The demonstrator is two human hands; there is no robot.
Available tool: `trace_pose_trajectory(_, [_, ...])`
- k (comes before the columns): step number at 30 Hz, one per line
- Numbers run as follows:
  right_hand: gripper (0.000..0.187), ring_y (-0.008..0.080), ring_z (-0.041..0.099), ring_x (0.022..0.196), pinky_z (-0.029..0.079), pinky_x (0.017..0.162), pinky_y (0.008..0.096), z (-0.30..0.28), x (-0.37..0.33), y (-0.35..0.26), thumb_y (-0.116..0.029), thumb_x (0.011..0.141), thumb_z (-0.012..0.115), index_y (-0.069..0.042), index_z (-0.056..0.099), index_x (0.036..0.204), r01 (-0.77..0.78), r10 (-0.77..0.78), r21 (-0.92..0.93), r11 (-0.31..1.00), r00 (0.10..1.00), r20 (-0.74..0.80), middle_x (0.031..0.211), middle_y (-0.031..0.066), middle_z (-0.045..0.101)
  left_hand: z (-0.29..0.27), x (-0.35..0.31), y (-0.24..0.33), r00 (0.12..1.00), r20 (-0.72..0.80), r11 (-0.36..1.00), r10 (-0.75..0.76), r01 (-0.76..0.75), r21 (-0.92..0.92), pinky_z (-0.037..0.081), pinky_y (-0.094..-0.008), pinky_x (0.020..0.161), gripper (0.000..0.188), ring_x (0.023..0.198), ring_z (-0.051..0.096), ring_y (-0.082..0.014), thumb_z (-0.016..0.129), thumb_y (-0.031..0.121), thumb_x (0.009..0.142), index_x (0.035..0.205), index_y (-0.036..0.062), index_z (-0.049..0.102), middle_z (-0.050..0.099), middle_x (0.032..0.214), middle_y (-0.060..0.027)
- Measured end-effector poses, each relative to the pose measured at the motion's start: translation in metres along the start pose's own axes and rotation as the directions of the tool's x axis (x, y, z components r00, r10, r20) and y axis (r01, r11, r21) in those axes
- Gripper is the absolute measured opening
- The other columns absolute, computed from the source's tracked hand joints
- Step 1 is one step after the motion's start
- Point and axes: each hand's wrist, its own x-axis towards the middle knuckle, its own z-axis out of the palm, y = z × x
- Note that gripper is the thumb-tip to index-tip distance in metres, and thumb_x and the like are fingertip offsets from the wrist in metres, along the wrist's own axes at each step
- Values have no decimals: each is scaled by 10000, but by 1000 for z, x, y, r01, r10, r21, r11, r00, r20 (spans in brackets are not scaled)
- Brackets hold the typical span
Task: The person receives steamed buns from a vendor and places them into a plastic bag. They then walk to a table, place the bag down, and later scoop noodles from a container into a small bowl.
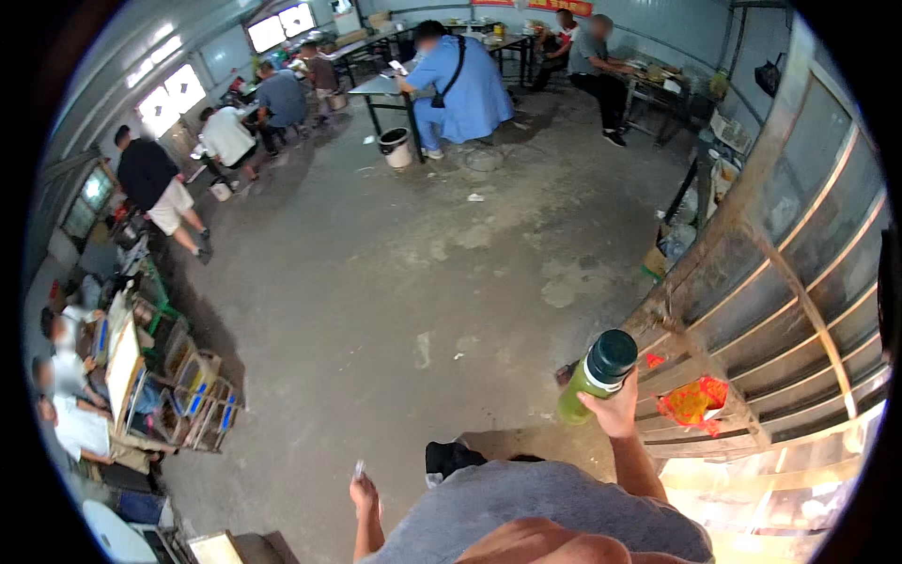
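Note:
A green bottle (pixel 581 392) with a dark green cap and a pale ring below it is held at the lower right. My right hand (pixel 615 411) is closed around it, and the bottle tilts with its cap toward the upper right. At the lower middle, my left hand (pixel 365 492) is closed with a small whitish object (pixel 359 467) sticking up from its fingers. What that object is, I cannot make out. The two hands are well apart, on either side of my grey shirt (pixel 526 503).
Beside the bottle, a red and yellow packet (pixel 695 404) lies by a wooden frame (pixel 719 244). Ahead, a person in blue (pixel 474 89) sits at a table near a white bucket (pixel 396 148). Other people sit along the walls; a person in black (pixel 146 174) stands left. Stools (pixel 202 399) crowd the left.

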Motion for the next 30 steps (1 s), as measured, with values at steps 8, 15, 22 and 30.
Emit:
trace_pose_trajectory(8, [706,179,518,935,421,837,326,56,156,42,-66,515,785,-33,382,1094,-196,216,134,972,963,-159,1012,82,523,411,192,190,877,434,791,208,-412,453,428,-270,485,293,535,545,-134,457,235,885,746,-8,543,587,613,-85])
trace_pose_trajectory(15, [805,248,559,960,447,836,359,108,342,104,-82,502,781,-43,353,1182,-252,229,-107,962,955,-189,1052,134,544,559,336,194,901,434,584,-4,-350,732,478,-371,580,391,597,625,-253,476,336,837,697,-9,594,600,591,-150])
trace_pose_trajectory(22, [811,225,537,949,419,853,339,165,517,138,-96,471,803,-30,375,1156,-154,144,-71,985,981,-133,1043,114,524,578,365,174,909,270,222,-316,-206,953,460,-430,709,409,841,604,-324,425,392,853,888,25,603,622,857,-183])
trace_pose_trajectory(30, [828,215,510,985,404,870,331,238,679,175,-58,519,779,-21,336,1218,-124,123,-35,992,992,-36,1107,113,482,662,498,120,790,475,31,-388,-504,863,438,-449,803,428,996,540,-334,399,421,858,1016,76,598,576,1057,-175])
